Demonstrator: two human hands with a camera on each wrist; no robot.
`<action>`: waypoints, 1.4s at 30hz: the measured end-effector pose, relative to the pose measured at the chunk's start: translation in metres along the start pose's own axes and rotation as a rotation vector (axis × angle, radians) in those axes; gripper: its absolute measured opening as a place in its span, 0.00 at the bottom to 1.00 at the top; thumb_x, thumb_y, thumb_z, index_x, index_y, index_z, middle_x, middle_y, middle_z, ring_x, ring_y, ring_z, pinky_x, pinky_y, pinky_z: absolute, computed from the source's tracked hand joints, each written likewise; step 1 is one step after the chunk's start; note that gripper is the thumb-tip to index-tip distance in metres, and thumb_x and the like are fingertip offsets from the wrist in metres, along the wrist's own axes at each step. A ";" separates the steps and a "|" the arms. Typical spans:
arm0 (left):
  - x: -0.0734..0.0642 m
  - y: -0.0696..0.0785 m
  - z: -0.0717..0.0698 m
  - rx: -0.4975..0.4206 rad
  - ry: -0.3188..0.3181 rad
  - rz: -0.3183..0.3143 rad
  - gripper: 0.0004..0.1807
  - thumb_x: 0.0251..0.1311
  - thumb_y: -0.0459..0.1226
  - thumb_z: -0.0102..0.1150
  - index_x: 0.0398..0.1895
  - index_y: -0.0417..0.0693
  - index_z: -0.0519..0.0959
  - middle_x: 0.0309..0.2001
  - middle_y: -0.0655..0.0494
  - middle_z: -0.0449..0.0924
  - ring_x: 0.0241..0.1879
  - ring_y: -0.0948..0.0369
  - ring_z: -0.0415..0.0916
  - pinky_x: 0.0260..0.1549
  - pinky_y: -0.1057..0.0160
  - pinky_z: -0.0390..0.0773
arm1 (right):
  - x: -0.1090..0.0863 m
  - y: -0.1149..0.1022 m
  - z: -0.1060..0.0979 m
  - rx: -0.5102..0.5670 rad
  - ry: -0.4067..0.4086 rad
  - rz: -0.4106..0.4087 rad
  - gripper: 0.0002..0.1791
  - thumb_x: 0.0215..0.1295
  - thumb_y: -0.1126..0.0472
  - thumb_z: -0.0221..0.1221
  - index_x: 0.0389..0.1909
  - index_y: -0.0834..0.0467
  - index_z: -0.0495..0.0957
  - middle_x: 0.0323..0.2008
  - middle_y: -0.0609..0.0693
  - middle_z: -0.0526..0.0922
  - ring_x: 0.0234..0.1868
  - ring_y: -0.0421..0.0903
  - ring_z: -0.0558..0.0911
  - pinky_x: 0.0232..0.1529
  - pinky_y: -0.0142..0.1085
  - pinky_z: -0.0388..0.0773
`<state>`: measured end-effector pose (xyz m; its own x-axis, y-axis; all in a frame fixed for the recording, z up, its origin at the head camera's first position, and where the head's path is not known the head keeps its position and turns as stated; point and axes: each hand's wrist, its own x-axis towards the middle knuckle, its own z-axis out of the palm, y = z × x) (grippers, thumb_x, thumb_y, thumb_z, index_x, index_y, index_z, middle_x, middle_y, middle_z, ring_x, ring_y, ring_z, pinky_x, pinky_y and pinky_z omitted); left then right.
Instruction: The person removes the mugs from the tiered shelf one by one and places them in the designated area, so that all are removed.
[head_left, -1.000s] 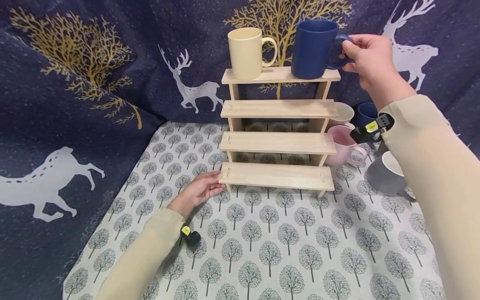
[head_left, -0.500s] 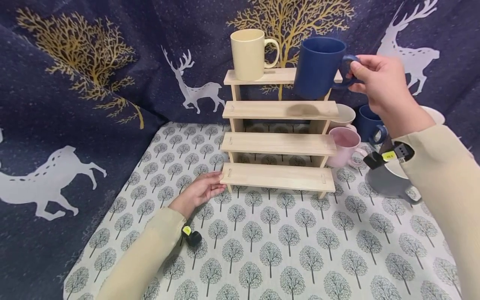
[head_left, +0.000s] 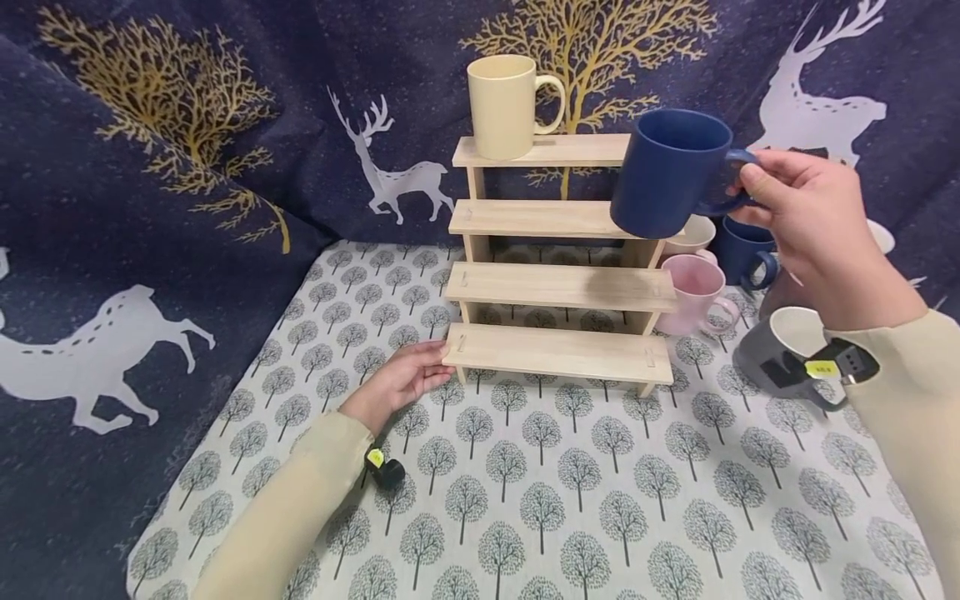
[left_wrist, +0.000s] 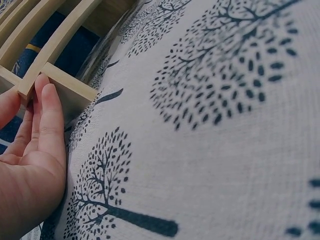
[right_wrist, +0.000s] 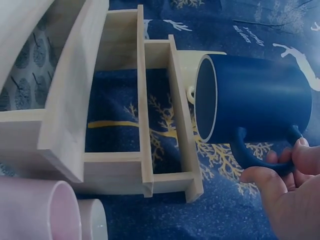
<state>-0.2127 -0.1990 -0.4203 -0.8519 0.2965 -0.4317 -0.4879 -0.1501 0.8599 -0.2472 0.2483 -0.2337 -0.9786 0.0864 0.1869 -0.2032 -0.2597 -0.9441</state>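
My right hand (head_left: 813, 221) pinches the handle of a dark blue mug (head_left: 663, 179) between thumb and fingers. The mug is slightly tilted, in the air in front of the right end of the upper boards. A four-step wooden shelf (head_left: 555, 354) stands on the cloth. At the left end of its lowest board, my left hand (head_left: 401, 379) grips the corner, thumb on top and fingers underneath. A cream mug (head_left: 501, 108) stands upright on the top board's left part, handle to the right. In the right wrist view the blue mug (right_wrist: 260, 100) partly hides it.
Right of the shelf stand a pink mug (head_left: 686, 312), a whitish cup (head_left: 693, 233) and another dark blue mug (head_left: 738, 254). A grey mug (head_left: 765, 367) is nearer, partly behind the right wrist camera. Tree-patterned cloth covers the table; a navy deer-print curtain hangs behind.
My right hand has lifted the blue mug off the top board and brought it forward, down and to the right. The left hand keeps its grip on the shelf.
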 end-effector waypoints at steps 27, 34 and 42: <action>0.002 -0.001 0.002 0.004 0.025 -0.015 0.30 0.78 0.32 0.45 0.78 0.32 0.53 0.34 0.56 0.83 0.32 0.67 0.83 0.39 0.78 0.89 | -0.075 0.031 -0.053 0.153 0.031 -0.147 0.13 0.67 0.80 0.55 0.39 0.66 0.87 0.29 0.53 0.91 0.30 0.41 0.91 0.30 0.28 0.92; 0.002 0.000 0.001 0.005 0.025 -0.005 0.30 0.77 0.32 0.45 0.77 0.31 0.53 0.34 0.57 0.83 0.33 0.66 0.83 0.40 0.78 0.89 | -0.094 0.040 -0.068 0.103 0.037 -0.155 0.13 0.68 0.79 0.56 0.41 0.64 0.87 0.35 0.50 0.92 0.34 0.39 0.92 0.30 0.24 0.90; 0.001 -0.001 0.002 0.004 0.019 -0.006 0.30 0.77 0.31 0.46 0.77 0.31 0.53 0.35 0.56 0.83 0.33 0.66 0.83 0.40 0.78 0.89 | -0.112 0.061 -0.092 0.103 0.007 -0.240 0.16 0.70 0.80 0.51 0.40 0.65 0.87 0.30 0.50 0.90 0.33 0.37 0.89 0.33 0.23 0.90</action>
<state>-0.2132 -0.1968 -0.4211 -0.8526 0.2792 -0.4417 -0.4921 -0.1446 0.8585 -0.1469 0.3116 -0.3373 -0.9016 0.1637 0.4004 -0.4326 -0.3279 -0.8399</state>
